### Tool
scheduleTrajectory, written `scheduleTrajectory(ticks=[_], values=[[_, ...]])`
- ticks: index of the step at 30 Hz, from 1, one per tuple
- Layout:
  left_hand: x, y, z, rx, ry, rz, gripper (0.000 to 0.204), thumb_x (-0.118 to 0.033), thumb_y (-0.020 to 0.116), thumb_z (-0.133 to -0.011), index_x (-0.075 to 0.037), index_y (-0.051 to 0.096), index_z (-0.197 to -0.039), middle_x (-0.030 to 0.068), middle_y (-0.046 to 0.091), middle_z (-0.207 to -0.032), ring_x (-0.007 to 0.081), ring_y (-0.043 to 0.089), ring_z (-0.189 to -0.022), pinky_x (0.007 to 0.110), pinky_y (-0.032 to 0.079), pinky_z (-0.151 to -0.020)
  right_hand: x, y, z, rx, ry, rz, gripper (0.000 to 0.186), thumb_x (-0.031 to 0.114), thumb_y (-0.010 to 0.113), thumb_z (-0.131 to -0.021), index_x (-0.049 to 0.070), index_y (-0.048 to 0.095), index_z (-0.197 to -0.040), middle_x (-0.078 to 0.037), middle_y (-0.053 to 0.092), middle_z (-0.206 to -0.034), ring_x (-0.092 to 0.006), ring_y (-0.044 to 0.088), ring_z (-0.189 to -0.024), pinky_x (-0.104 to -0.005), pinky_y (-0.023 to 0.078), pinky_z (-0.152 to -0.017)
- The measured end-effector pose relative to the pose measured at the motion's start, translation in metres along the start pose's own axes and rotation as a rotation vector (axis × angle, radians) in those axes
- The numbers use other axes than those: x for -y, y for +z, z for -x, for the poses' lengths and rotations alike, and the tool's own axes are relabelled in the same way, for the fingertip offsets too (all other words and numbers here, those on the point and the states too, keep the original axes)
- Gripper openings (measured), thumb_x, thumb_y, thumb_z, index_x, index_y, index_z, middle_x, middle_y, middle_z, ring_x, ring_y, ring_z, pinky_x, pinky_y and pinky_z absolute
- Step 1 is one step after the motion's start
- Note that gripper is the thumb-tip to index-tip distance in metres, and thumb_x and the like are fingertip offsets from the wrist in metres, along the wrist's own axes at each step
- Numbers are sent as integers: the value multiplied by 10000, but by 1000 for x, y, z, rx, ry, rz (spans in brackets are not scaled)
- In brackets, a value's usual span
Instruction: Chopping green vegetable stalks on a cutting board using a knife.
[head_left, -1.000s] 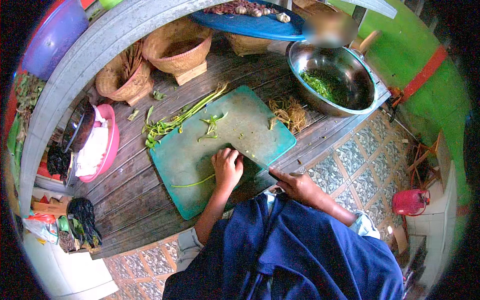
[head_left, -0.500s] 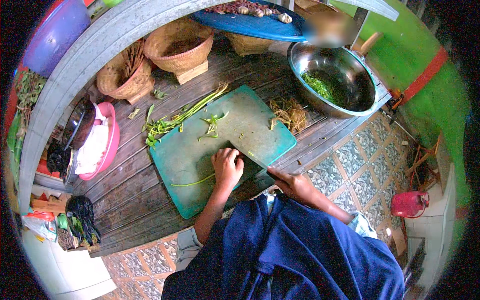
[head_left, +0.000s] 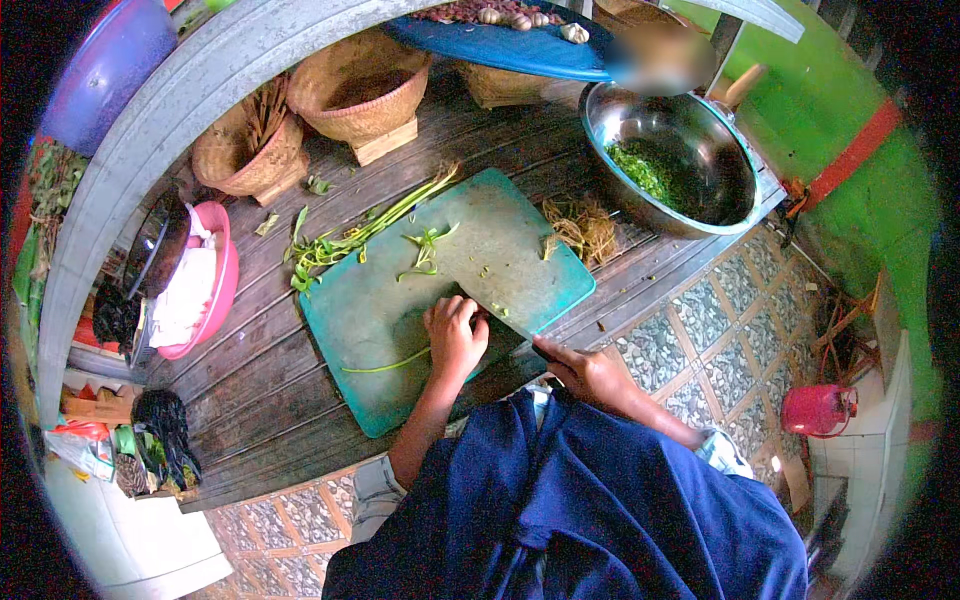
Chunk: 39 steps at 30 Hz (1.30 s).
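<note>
A green-edged cutting board (head_left: 400,290) lies on the wooden table. On it my left hand (head_left: 457,335) is closed, fingertips curled down over a thin green stem (head_left: 390,364), whose tail sticks out to the left of the hand. My right hand (head_left: 592,378) grips a knife (head_left: 510,324) by the handle, with the blade lying beside the left fingers at the board's near right edge. Small green cut bits (head_left: 484,270) are scattered past the blade. Leafy tips (head_left: 428,250) rest farther up the board, and a bunch of long green stems (head_left: 370,235) lies along its far left edge.
Right of the board is a pile of pale roots (head_left: 582,230); behind it, a steel bowl (head_left: 735,190) holds chopped greens. Woven baskets (head_left: 365,110) stand at the back under a blue tray (head_left: 500,50) with garlic. A pink basin (head_left: 225,285) sits at left.
The knife and right hand have shifted very slightly beside the left fingers. A few more green bits show near the blade. The left hand and stem stay in place.
</note>
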<state>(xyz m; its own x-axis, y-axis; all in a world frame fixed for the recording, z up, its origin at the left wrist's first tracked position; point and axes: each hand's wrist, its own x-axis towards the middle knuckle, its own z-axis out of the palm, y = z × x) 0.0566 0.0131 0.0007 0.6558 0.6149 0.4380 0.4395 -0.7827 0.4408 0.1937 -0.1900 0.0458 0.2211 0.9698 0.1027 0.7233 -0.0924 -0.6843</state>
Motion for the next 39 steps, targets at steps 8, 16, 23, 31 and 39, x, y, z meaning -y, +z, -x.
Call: scheduleTrajectory(ticks=[8,16,23,31,39], values=[[5,6,2,-30,-7,15,145,-147,640,-702,-88,548,-798,80,542,-819,299,516,-861,459,369,-805,-2,15,-14,-41,-7,-77,471,173,578,-888,204,472,-1346,-234,652,-931,-395,658,-775,-466,538,-672],[4,5,4,-37,-39,86,161,-136,654,-671,-85,564,-794,90,563,-829,321,531,-858,461,375,-782,14,-12,-3,67,135,-67,476,132,572,-878,191,479,-1341,-223,656,-965,-390,657,-835,-465,537,-726],[5,2,3,-2,-57,36,160,-147,672,-686,-85,543,-758,89,537,-804,309,521,-862,460,371,-780,19,-11,2,-4,-37,-60,460,145,566,-891,187,479,-1341,-243,640,-1012,-404,646,-881,-467,531,-751],[7,6,3,-11,-52,58,169,-134,663,-656,-79,557,-776,105,554,-827,331,526,-851,467,383,-760,25,-1,-22,90,200,-206,423,96,601,-862,117,545,-1281,-218,619,-1118,-367,600,-1049,-421,485,-891],[4,2,8,-48,-15,79,177,-146,658,-660,-78,592,-810,111,575,-860,350,532,-879,469,397,-787,10,-6,-1,50,70,-80,445,180,548,-908,181,465,-1345,-238,645,-992,-406,642,-885,-469,526,-782]])
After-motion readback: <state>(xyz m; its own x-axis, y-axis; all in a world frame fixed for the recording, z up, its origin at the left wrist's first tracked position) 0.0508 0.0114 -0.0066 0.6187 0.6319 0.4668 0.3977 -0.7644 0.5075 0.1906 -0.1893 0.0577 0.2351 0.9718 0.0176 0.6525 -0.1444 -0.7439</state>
